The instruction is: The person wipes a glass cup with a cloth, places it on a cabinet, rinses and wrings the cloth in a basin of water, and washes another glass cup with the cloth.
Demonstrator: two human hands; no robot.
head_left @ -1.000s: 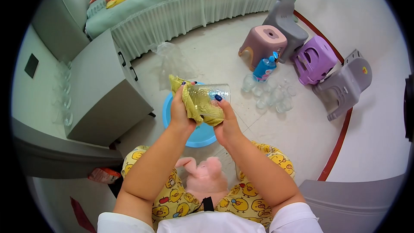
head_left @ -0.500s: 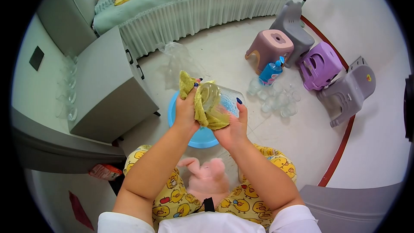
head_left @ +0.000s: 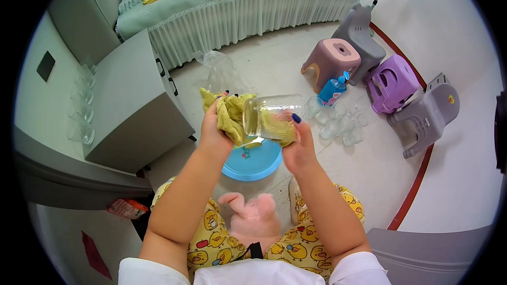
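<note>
My right hand (head_left: 300, 145) grips a clear glass jar (head_left: 259, 117) by its right end, thumb along the side. The jar lies sideways in the air, its mouth toward the left. My left hand (head_left: 214, 129) is closed on a bunched yellow-green cloth (head_left: 231, 116) at the jar's left end; part of the cloth also shows beneath the jar. Below both hands a round blue basin (head_left: 253, 166) stands on the floor, partly hidden by them.
Several glasses (head_left: 340, 121) stand on the floor at right beside a blue pump bottle (head_left: 331, 91). Behind are a pink-brown stool (head_left: 330, 60), a purple stool (head_left: 393, 82) and grey chairs (head_left: 430, 116). More glasses (head_left: 82, 108) line a grey cabinet (head_left: 127, 95) at left. A clear plastic bag (head_left: 224, 71) lies ahead.
The left hand and the cloth have moved left, away from the jar's mouth. The jar has turned more level and shifted slightly right with the right hand, uncovering more of the basin.
</note>
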